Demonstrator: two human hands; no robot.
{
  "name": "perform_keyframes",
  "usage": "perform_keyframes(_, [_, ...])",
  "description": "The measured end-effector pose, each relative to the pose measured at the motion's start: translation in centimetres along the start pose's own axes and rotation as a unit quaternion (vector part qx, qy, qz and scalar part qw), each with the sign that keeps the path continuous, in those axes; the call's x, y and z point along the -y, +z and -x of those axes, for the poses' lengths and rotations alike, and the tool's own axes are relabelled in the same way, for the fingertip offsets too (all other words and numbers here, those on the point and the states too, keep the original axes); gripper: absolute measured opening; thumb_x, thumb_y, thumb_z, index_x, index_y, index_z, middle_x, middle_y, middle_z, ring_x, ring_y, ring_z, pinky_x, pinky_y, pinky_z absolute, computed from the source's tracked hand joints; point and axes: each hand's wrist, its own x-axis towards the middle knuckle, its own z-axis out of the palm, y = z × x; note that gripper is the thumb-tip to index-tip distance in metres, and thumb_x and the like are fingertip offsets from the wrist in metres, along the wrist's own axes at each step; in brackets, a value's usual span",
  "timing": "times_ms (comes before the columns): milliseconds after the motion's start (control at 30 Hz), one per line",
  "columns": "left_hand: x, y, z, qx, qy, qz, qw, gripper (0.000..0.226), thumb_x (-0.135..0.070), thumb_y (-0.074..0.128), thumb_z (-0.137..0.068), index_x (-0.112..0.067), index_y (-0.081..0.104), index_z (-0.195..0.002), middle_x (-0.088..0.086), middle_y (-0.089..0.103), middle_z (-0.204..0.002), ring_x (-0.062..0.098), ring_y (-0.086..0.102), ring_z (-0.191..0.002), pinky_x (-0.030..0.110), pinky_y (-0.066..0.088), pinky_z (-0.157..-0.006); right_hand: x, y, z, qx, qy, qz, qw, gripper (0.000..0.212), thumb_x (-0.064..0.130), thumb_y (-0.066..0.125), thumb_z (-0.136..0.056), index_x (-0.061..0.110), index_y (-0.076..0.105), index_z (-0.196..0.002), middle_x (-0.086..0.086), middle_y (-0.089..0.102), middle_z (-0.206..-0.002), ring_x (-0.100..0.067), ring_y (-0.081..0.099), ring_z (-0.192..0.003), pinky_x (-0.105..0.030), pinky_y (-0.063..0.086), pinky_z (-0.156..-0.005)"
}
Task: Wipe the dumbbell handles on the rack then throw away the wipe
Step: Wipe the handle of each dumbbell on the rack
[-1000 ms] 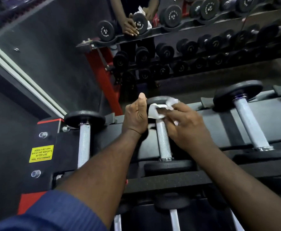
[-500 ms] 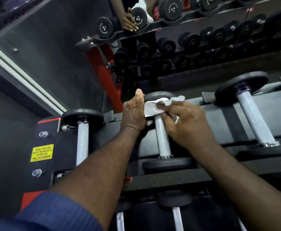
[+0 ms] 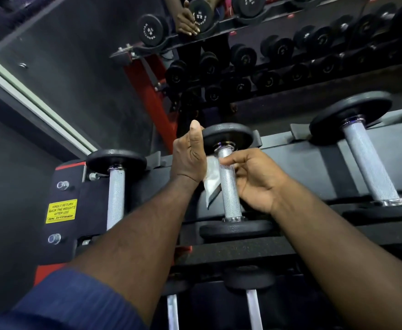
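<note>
The middle dumbbell [image 3: 229,194] lies on the black rack [image 3: 314,251], its knurled silver handle pointing away from me. My left hand [image 3: 188,158] is at its far plate, thumb upright against the plate's rim and fingers hidden behind the palm. My right hand [image 3: 252,182] curls round the handle from the right, index fingertip over the top. The white wipe [image 3: 212,182] hangs on the handle's left side, between my two hands, and touches my right fingertips.
A second dumbbell [image 3: 115,194] lies to the left and a third dumbbell [image 3: 371,167] to the right on the same tier. Lower-tier handles [image 3: 254,308] show below. A yellow sticker [image 3: 61,211] marks the rack's left end. A mirror [image 3: 243,55] behind reflects several dumbbells.
The wipe has come off the top of the handle near the far plate and slid down its left side. My right hand has dropped lower around the handle. My left hand stays at the plate.
</note>
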Motion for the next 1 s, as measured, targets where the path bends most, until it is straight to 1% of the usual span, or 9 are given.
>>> perform_keyframes(100, [0.7, 0.1, -0.1, 0.001, 0.001, -0.001, 1.0, 0.068, -0.056, 0.019, -0.103, -0.011, 0.06, -0.073, -0.004, 0.052, -0.06, 0.007, 0.052, -0.06, 0.021, 0.039, -0.064, 0.2, -1.1, 0.0, -0.033, -0.031, 0.013, 0.999, 0.013, -0.006, 0.057, -0.08, 0.004, 0.06, -0.087, -0.011, 0.065, -0.079, -0.018, 0.064, -0.067, -0.032, 0.06, -0.071])
perform_keyframes(233, [0.4, 0.1, 0.1, -0.001, 0.004, -0.011, 1.0, 0.072, -0.058, 0.017, -0.103, -0.008, 0.062, -0.075, 0.0, 0.057, -0.061, 0.008, 0.056, -0.062, 0.018, 0.039, -0.064, -0.4, 0.3, -0.2, -0.039, -0.061, 0.053, 0.996, 0.029, -0.007, 0.071, -0.079, -0.004, 0.065, -0.106, -0.016, 0.068, -0.092, -0.026, 0.07, -0.084, -0.039, 0.062, -0.081])
perform_keyframes(367, [0.4, -0.2, -0.2, 0.008, 0.004, -0.02, 1.0, 0.079, -0.06, 0.017, -0.103, 0.004, 0.051, -0.072, 0.018, 0.051, -0.06, 0.027, 0.051, -0.058, 0.04, 0.04, -0.061, -0.4, -0.6, 0.7, -0.128, -0.205, 0.219, 0.945, 0.019, 0.009, 0.08, -0.083, 0.002, 0.064, -0.077, -0.006, 0.072, -0.082, -0.017, 0.07, -0.075, -0.029, 0.055, -0.068])
perform_keyframes(400, [0.5, -0.2, -0.2, 0.008, 0.005, -0.018, 1.0, 0.08, -0.061, 0.017, -0.103, 0.005, 0.051, -0.072, 0.019, 0.049, -0.06, 0.03, 0.05, -0.058, 0.043, 0.04, -0.061, -0.4, -1.2, 1.0, -0.16, -0.264, 0.308, 0.9, 0.017, 0.014, 0.079, -0.086, 0.005, 0.068, -0.076, 0.001, 0.073, -0.076, -0.01, 0.068, -0.068, -0.025, 0.054, -0.065])
perform_keyframes(500, [0.2, -0.3, 0.0, 0.009, -0.001, -0.014, 1.0, 0.08, -0.061, 0.018, -0.102, 0.006, 0.05, -0.072, 0.02, 0.047, -0.059, 0.032, 0.049, -0.058, 0.045, 0.04, -0.061, -0.7, -1.6, 1.5, -0.229, -0.435, 0.598, 0.633, 0.02, 0.031, 0.069, -0.093, 0.018, 0.074, -0.079, 0.005, 0.066, -0.061, -0.007, 0.057, -0.052, -0.024, 0.044, -0.053])
perform_keyframes(600, [0.2, -0.5, -0.2, 0.02, -0.015, -0.008, 1.0, 0.082, -0.064, 0.02, -0.102, 0.005, 0.052, -0.073, 0.022, 0.054, -0.064, 0.034, 0.056, -0.063, 0.047, 0.044, -0.065, -0.8, -0.9, 2.1, -0.196, -0.489, 0.705, 0.474, 0.022, 0.031, 0.061, -0.094, 0.032, 0.076, -0.11, 0.007, 0.074, -0.097, -0.021, 0.068, -0.077, -0.037, 0.053, -0.059])
perform_keyframes(800, [0.1, -0.4, -0.1, 0.023, -0.013, -0.014, 1.0, 0.085, -0.066, 0.016, -0.1, 0.005, 0.056, -0.077, 0.021, 0.059, -0.069, 0.032, 0.059, -0.067, 0.043, 0.045, -0.066, 0.6, -0.4, 2.1, -0.091, -0.422, 0.725, 0.537, 0.021, 0.02, 0.067, -0.088, 0.029, 0.077, -0.105, 0.013, 0.062, -0.103, -0.01, 0.062, -0.086, -0.04, 0.056, -0.079])
perform_keyframes(900, [0.2, -0.5, -0.1, 0.015, 0.001, -0.029, 0.999, 0.085, -0.065, 0.016, -0.099, 0.007, 0.057, -0.08, 0.023, 0.06, -0.071, 0.029, 0.055, -0.064, 0.022, 0.037, -0.058, 1.5, -0.5, 2.7, -0.027, -0.367, 0.769, 0.523, 0.017, 0.018, 0.068, -0.085, 0.025, 0.08, -0.095, 0.013, 0.063, -0.094, -0.003, 0.059, -0.083, -0.034, 0.054, -0.088])
perform_keyframes(1000, [-0.1, -0.4, -0.2, 0.022, -0.011, -0.018, 1.0, 0.089, -0.067, 0.015, -0.097, 0.008, 0.061, -0.084, 0.023, 0.063, -0.073, 0.028, 0.058, -0.07, 0.034, 0.042, -0.067, 0.7, -0.5, 2.0, -0.11, -0.447, 0.704, 0.541, 0.018, 0.014, 0.07, -0.086, 0.02, 0.08, -0.1, 0.007, 0.064, -0.103, -0.009, 0.062, -0.085, -0.025, 0.052, -0.08])
